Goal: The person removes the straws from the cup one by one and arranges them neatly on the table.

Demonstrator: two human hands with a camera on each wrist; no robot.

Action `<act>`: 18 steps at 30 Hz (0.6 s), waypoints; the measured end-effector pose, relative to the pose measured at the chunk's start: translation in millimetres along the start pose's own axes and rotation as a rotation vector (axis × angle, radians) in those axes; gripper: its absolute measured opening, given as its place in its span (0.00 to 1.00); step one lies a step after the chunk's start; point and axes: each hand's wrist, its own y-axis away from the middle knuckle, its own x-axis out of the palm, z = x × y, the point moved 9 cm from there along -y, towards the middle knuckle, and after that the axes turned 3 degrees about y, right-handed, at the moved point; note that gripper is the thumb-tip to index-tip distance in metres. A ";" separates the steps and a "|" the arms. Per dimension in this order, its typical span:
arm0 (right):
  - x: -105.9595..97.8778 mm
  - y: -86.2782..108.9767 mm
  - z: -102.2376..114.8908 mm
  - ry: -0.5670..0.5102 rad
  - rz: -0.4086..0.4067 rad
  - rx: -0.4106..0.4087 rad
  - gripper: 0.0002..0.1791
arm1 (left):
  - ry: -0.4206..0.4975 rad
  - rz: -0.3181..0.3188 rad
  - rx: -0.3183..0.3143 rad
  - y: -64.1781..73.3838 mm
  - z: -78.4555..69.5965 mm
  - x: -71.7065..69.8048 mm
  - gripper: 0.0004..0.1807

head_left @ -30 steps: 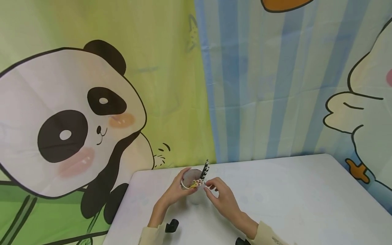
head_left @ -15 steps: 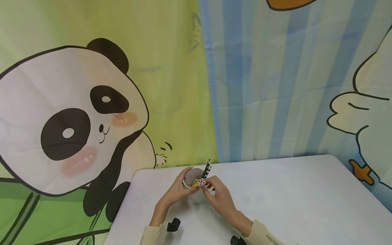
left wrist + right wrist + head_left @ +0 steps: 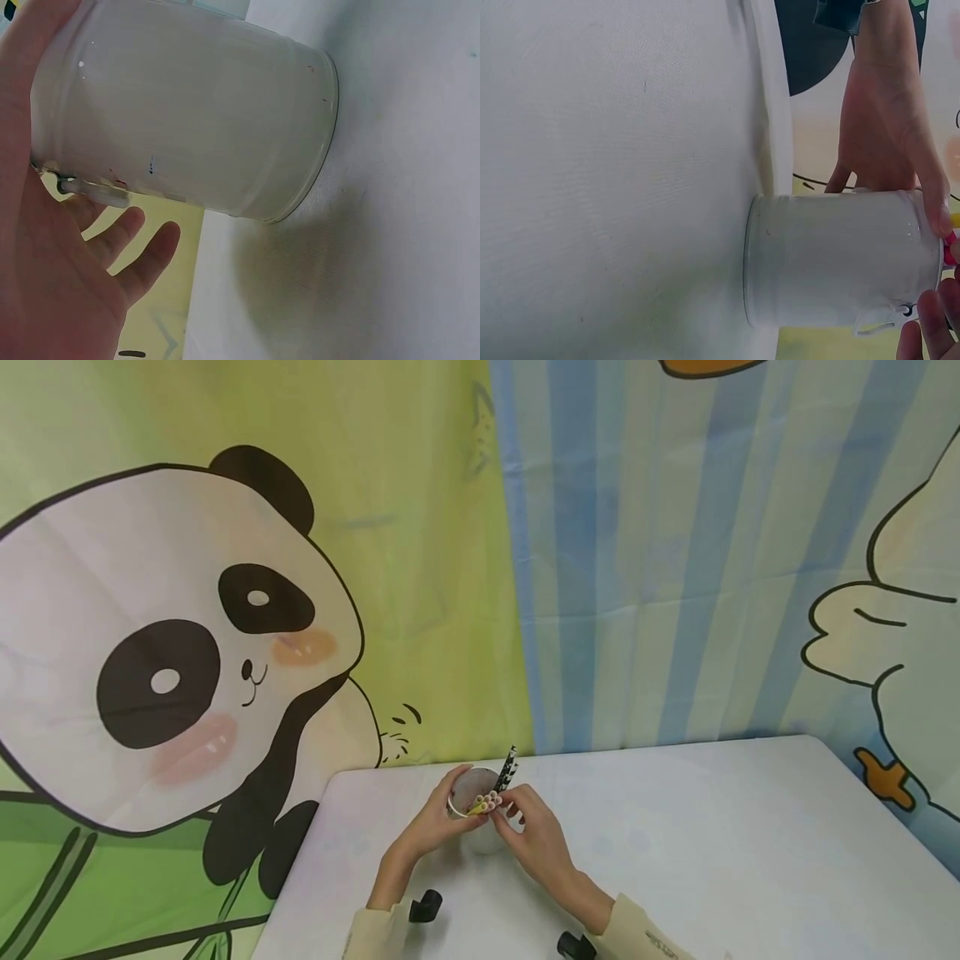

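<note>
A white pail stands on the white table, its mouth tipped toward the head camera. My left hand grips it near the rim; in the left wrist view the lower fingers spread clear of its wall. Inside lean several slim sticks with round pinkish ends, a yellow one, and black-and-white patterned sticks that reach higher. At the rim's right side, the thumb and forefinger of my right hand touch the pinkish ends. Whether they pinch one is hidden. A small wire handle hangs at the pail's side.
The white table stretches to the right and in front of the pail. Behind its far edge hangs a cloth backdrop printed with a panda. Black wrist devices sit at both cuffs.
My right hand has come in leftward, its fingertips now at the pinkish ends. The left hand keeps its hold on the pail. The head view has shifted slightly.
</note>
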 end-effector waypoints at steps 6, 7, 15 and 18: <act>-0.2 -1.6 0.2 0.000 -0.004 0.027 0.13 | -0.015 0.000 -0.002 -3.1 7.8 -1.9 0.51; -0.3 -1.7 0.3 -0.001 -0.005 0.031 0.13 | -0.014 0.000 0.000 -3.0 7.7 -2.3 0.51; -1.2 -0.9 -0.3 0.000 -0.017 0.030 0.12 | 0.003 -0.003 0.000 -3.9 8.9 -2.5 0.50; -3.5 -0.5 -1.1 -0.009 -0.019 0.038 0.12 | 0.010 -0.008 -0.011 -3.9 8.7 -0.9 0.50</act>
